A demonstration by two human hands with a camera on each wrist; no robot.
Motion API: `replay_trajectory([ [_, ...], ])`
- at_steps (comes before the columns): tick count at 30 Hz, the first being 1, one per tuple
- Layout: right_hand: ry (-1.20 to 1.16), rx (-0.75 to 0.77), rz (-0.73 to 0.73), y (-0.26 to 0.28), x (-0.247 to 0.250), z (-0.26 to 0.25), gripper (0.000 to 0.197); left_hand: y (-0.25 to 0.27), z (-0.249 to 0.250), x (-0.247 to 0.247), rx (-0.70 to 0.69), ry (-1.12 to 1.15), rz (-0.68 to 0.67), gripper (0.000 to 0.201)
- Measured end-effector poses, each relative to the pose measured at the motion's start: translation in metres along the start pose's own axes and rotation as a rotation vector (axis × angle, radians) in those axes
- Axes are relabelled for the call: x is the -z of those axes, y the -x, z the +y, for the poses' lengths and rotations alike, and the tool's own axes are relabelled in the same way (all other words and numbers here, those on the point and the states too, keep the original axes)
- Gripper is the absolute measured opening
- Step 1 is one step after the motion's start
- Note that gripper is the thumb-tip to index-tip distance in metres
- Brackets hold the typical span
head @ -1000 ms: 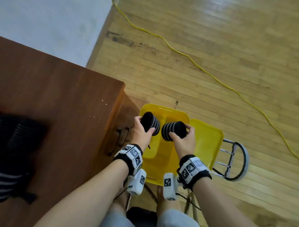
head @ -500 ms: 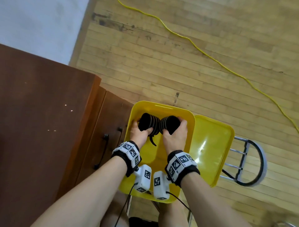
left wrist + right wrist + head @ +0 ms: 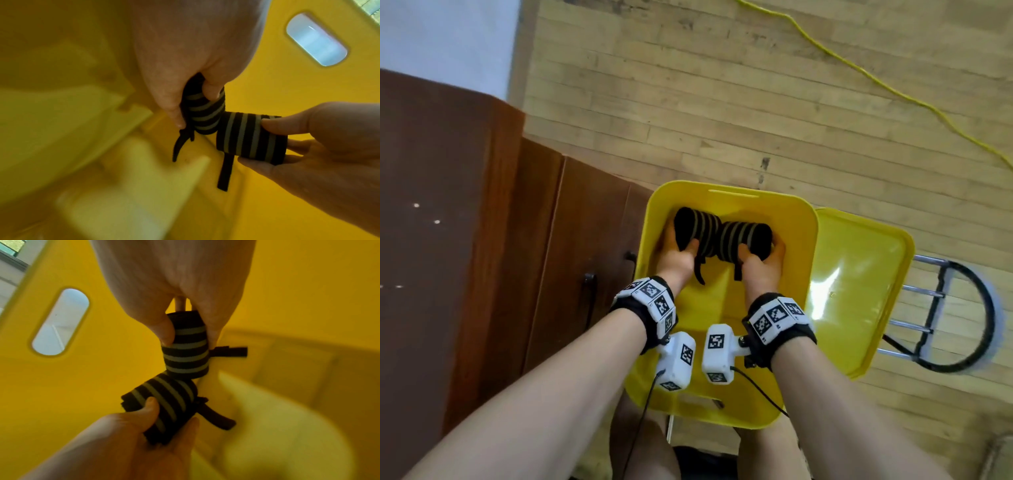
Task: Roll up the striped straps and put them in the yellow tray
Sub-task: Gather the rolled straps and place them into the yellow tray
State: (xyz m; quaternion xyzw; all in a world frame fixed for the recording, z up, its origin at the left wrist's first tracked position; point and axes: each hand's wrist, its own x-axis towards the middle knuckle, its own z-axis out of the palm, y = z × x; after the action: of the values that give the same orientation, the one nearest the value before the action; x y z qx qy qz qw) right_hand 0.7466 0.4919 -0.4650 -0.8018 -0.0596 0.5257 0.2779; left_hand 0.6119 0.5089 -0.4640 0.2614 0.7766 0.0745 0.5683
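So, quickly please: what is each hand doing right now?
Left hand: grips the left rolled strap, low inside the yellow tray.
Right hand: grips the right rolled strap, touching the other.

We extend both bare forearms forward and downward, roughly parallel, each wrist wrapped in a black band carrying white blocks printed with black-and-white square markers. Our left hand [image 3: 675,255] is curled, thumb in front and fingers behind, around a rolled black strap with pale grey stripes [image 3: 697,230]. Our right hand [image 3: 763,265] is curled in the same manner around a second rolled black-and-grey striped strap [image 3: 744,236], and the two hands sit side by side, near each other but apart.
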Motion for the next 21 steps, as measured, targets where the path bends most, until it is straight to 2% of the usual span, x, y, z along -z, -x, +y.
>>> replay_trajectory([
  [6, 0.008, -0.036, -0.033, -0.008, -0.005, 0.009, 0.068, -0.002, -0.005, -0.009, -0.034, -0.082, 0.029, 0.069],
  [10, 0.111, -0.092, 0.013, -0.038, -0.015, 0.025, 0.074, -0.011, -0.021, -0.015, 0.041, 0.068, 0.028, 0.064],
  [12, 0.07, -0.198, 0.021, -0.025, -0.012, 0.006, 0.063, -0.011, -0.023, -0.017, 0.064, 0.112, 0.014, 0.061],
  [14, -0.013, -0.248, 0.001, -0.023, -0.006, 0.002, 0.051, -0.005, -0.018, -0.017, 0.024, 0.105, 0.025, 0.06],
  [18, -0.037, -0.15, -0.005, -0.025, -0.002, 0.015, 0.058, -0.003, -0.016, -0.013, -0.06, 0.104, 0.104, 0.056],
  [21, -0.139, -0.124, -0.042, -0.016, -0.002, 0.012, 0.061, -0.001, -0.01, -0.013, -0.073, 0.105, 0.102, 0.055],
])
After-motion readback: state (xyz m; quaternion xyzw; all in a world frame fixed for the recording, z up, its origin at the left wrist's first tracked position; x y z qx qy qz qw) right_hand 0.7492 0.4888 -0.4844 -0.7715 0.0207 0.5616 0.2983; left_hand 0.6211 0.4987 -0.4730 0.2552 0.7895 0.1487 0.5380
